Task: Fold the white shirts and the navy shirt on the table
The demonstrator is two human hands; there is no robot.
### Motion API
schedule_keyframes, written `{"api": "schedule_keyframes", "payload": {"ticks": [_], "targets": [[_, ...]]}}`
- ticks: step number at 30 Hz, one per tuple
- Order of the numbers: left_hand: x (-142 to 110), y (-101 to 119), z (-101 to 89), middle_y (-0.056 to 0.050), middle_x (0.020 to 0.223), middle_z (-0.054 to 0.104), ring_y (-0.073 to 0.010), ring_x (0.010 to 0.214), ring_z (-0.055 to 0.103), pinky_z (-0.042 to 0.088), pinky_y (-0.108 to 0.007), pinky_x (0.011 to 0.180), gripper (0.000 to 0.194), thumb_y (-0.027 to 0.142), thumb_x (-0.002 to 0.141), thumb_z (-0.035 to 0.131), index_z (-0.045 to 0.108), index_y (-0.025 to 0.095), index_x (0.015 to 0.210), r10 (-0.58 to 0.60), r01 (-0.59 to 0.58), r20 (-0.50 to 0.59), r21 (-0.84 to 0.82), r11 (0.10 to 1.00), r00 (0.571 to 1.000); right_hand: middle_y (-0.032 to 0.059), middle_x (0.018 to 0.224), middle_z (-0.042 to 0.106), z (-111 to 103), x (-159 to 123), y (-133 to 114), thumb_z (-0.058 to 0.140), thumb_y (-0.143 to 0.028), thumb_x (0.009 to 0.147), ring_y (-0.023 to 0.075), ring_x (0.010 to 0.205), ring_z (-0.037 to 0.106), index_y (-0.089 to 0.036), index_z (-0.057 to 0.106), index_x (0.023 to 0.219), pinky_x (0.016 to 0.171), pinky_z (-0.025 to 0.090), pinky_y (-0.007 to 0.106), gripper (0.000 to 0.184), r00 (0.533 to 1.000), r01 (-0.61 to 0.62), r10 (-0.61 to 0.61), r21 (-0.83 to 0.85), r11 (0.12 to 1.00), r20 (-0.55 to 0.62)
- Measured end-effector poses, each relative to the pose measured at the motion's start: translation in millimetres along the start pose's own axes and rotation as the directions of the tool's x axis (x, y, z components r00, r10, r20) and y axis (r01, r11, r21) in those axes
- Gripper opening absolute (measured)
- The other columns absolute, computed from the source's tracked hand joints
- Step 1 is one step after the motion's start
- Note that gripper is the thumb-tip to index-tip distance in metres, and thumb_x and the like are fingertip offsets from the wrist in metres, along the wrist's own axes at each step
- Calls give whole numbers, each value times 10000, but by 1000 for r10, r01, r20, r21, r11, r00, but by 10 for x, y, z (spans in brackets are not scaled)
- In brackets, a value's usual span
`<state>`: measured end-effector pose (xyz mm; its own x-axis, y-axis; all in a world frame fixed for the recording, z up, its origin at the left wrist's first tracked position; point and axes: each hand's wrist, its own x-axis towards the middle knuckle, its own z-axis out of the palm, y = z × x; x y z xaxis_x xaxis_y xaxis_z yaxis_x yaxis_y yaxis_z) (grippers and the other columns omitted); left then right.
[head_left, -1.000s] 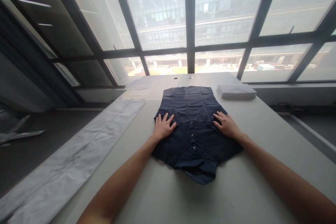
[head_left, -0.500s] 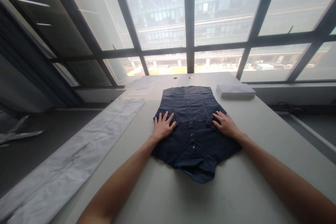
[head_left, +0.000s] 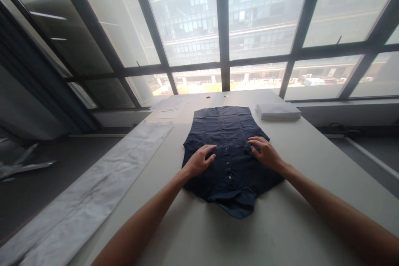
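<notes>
A dark navy button-up shirt [head_left: 222,126] lies front side up on the white table [head_left: 277,224], its collar [head_left: 238,204] towards me and its hem at the far end. Over the left half of the shirt is my left hand [head_left: 201,160], thumb apart from the fingers and nothing held. My right hand [head_left: 264,151] is at the right side, by a folded sleeve edge; its fingers are bent, thumb apart, with no cloth pinched between them. Whether either hand touches the fabric is hard to tell.
A folded stack of white cloth [head_left: 277,111] sits at the far right of the table. Along the left edge runs a long crumpled white cloth [head_left: 102,183], with flat white sheets [head_left: 166,106] beyond it. Large windows [head_left: 193,29] rise behind the table.
Both hands have come off their flat, spread pose on the shirt. My left hand has shifted right towards the buttons and turned inward; my right hand's fingers have drawn together. The shirt keeps its shape.
</notes>
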<state>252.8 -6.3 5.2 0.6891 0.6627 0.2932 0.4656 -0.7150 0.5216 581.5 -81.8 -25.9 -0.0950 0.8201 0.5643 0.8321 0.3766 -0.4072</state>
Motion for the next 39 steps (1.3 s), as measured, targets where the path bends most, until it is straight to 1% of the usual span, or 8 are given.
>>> {"api": "schedule_keyframes", "payload": {"ticks": [4, 7, 11, 14, 20, 25, 32, 39], "targets": [[-318, 289, -40, -69, 1114, 704, -218, 1016, 658, 498, -311, 931, 292, 286, 950, 560, 687, 228, 1206, 5, 1, 54, -111, 994, 999, 78, 1124, 697, -89, -262, -340, 529, -212, 947, 237, 1082, 642, -252, 699, 1094, 964, 531, 405, 228, 993, 94, -106, 180, 979, 54], [-605, 489, -22, -47, 984, 700, -188, 863, 646, 496, -283, 805, 240, 242, 956, 533, 707, 231, 1120, -49, 60, 89, -126, 990, 995, 79, 1100, 698, -143, -514, -506, 545, -159, 926, 231, 1035, 649, -253, 683, 1145, 927, 535, 397, 276, 973, 141, -177, 229, 963, 147], [-801, 673, -41, -30, 952, 680, -180, 877, 634, 479, -267, 818, 381, 69, 859, 515, 701, 250, 1138, 2, 26, 214, -125, 992, 977, 74, 1092, 699, -258, -668, -624, 536, -42, 832, 230, 1032, 636, -250, 640, 1259, 940, 512, 401, 486, 923, 186, -259, 260, 948, 285], [-802, 698, -122, -21, 990, 651, -172, 928, 623, 476, -251, 859, 611, -42, 742, 454, 678, 284, 1208, 52, -11, 327, -124, 992, 944, 75, 1093, 676, -361, -640, -707, 562, -29, 777, 233, 1029, 615, -250, 669, 1185, 960, 487, 410, 476, 878, 210, -311, 290, 934, 365], [-816, 575, -231, -40, 1157, 564, -175, 1027, 581, 484, -255, 919, 790, -30, 725, 517, 522, 314, 1436, 144, -48, 478, -208, 977, 867, 82, 1084, 633, -460, -565, -822, 669, -132, 758, 255, 1037, 576, -232, 601, 1290, 1010, 431, 460, 545, 805, 182, -312, 292, 939, 504], [-800, 506, -199, -45, 1144, 553, -189, 999, 576, 488, -285, 921, 659, 178, 821, 700, 526, 300, 1446, 129, -15, 490, -228, 973, 862, 80, 1093, 635, -467, -565, -802, 718, -185, 768, 251, 1056, 563, -229, 630, 1226, 995, 443, 415, 469, 799, 159, -311, 318, 935, 515], [-744, 419, -213, -26, 1010, 646, -180, 894, 614, 488, -283, 826, 457, 242, 913, 637, 602, 257, 1368, 25, 124, 454, -295, 948, 890, 57, 1000, 654, -339, -618, -715, 664, -335, 937, 217, 995, 586, -233, 700, 954, 957, 449, 384, 110, 842, 158, -285, 296, 942, 457], [-719, 364, -116, 45, 789, 528, -119, 699, 501, 432, -232, 666, 570, 356, 924, 631, 487, 222, 1460, -107, 218, 309, -349, 911, 945, 47, 897, 629, -243, -655, -687, 581, -321, 988, 206, 899, 557, -207, 626, 806, 890, 423, 388, 219, 907, 176, -219, 149, 973, 361]]}}
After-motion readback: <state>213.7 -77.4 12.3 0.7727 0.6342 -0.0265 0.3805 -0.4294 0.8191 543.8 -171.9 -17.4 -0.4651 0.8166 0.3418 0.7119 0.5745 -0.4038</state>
